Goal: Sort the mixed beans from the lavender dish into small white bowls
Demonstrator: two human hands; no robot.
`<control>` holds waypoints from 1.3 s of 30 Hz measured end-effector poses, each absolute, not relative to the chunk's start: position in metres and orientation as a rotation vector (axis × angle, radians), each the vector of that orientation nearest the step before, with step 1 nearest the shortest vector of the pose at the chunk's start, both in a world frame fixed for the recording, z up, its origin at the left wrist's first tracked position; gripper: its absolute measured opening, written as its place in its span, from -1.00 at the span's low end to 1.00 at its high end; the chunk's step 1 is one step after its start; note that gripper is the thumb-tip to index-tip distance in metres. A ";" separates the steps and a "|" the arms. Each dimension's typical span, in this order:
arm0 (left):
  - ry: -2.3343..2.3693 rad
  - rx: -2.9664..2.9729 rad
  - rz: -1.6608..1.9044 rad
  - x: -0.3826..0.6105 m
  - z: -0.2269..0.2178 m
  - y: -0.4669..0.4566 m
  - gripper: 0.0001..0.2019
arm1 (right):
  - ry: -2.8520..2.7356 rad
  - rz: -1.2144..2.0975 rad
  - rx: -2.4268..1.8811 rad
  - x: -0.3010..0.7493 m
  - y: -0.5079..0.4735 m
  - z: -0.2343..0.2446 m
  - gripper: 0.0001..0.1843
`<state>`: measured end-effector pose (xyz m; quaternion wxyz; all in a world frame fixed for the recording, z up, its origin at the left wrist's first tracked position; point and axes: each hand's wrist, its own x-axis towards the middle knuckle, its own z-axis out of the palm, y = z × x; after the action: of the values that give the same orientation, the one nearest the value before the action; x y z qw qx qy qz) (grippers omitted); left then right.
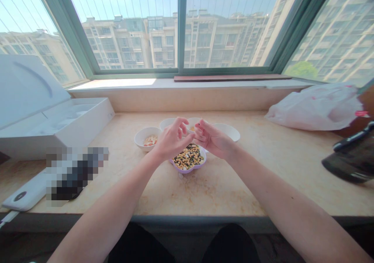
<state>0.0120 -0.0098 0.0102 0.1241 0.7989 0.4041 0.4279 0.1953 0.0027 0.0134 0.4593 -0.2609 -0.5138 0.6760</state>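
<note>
A purple scalloped bowl [188, 171] holds mixed yellow, black, green and white beans and seeds. Above its far left edge is my left hand [173, 139], fingers curved and apart, nothing visible in them. My right hand [214, 139] hovers over the bowl's far right side, its thumb and forefinger pinched on a tiny dark bean [199, 124]. White bowls stand behind: a left bowl [139, 140] with pale and reddish pieces, a back bowl [167, 122] partly hidden by my left hand, another back bowl [194, 120] with some yellowish bits, and a right bowl [230, 131] partly covered by my right hand.
At the left lie an open white box [84, 124], a white power bank [25, 196] with a cable, and a blurred dark object [77, 175]. A white plastic bag [315, 107] and a dark glossy container [349, 161] sit at the right. Windows rise beyond the stone counter [228, 193].
</note>
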 end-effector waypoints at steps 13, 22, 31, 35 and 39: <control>1.038 2.421 1.366 0.010 0.011 -0.009 -0.85 | -1.400 1.729 -0.683 0.192 -0.003 0.010 -0.49; 1.255 2.343 1.407 0.002 0.011 0.007 -0.77 | -1.383 1.591 -0.899 0.189 0.004 0.005 -0.39; 1.746 2.457 0.882 -0.019 0.007 0.033 -0.65 | -2.398 0.727 -1.090 0.192 -0.002 0.003 -0.81; 1.887 2.527 0.676 -0.022 0.002 0.041 -0.74 | -2.691 0.649 -0.994 0.191 -0.004 0.002 -0.74; 1.932 2.515 0.659 -0.022 0.001 0.044 -0.72 | -2.743 0.631 -0.925 0.188 -0.003 0.000 -0.77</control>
<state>-0.0221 0.0441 0.0011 -0.0489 0.7755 0.5957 0.2032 0.1884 -0.0029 0.0005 0.0894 -0.3111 -0.9221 0.2122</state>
